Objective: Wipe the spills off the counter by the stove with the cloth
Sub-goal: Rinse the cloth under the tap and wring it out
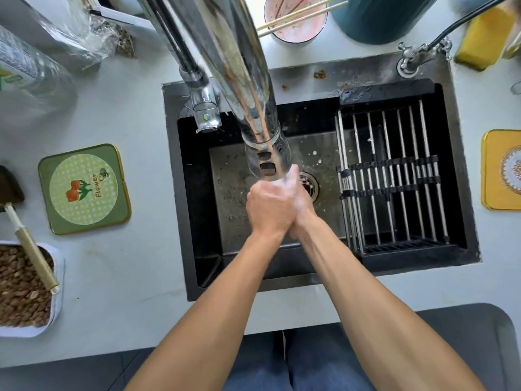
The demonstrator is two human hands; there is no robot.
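A pale grey table fills the frame, with a dark rectangular sink sunk into its middle. A chrome faucet reaches down from the top centre over the basin, and a metal drying rack is set into the sink's right part. At the left of the frame a green square mat marked "Flower" lies on the table, and below it a white tray of brown pellets is seen with a gold-handled scoop resting in it. A yellow mat lies at the right edge, and a pink cup with chopsticks stands at the top.

The left hand and right hand are pressed together palm to palm below the faucet head, over the drain, wet and slightly blurred; nothing is seen grasped between them. The cloth cannot be made out in this view, so its place cannot be told.
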